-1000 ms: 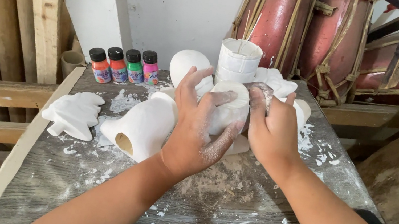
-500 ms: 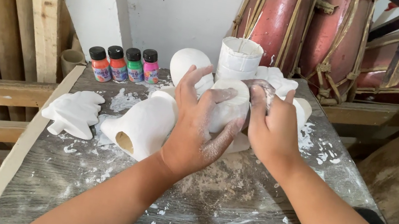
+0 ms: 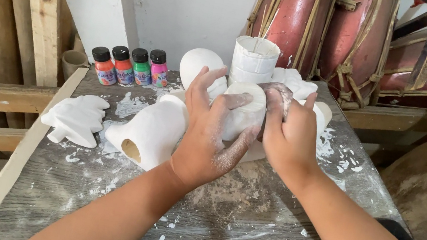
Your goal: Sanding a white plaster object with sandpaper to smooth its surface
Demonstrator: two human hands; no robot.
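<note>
At the back left of our table (image 3: 96,199) stand four small paint bottles (image 3: 130,66) in a row, all with black caps: orange, red, green and pink, each with a paper label whose print we leave unread. Behind the hands stands a white cylindrical container (image 3: 254,60) wrapped in pale tape, with thin sticks poking out of it.

To the left lies a flat white plaster leaf shape (image 3: 77,117), and beside it a hollow white plaster figure (image 3: 151,130) on its side, its open base facing us. A rounded white piece (image 3: 199,65) sits behind our left hand, and two red drums (image 3: 320,34) stand past the table edge. White dust and flakes cover the grey tabletop.

Our left hand (image 3: 206,130) wraps around a round white plaster piece (image 3: 244,110), held just above the middle of the table. Our right hand (image 3: 289,133) presses against its right side, fingers curled over the top. Both hands are dusted white and clamped on it together.
</note>
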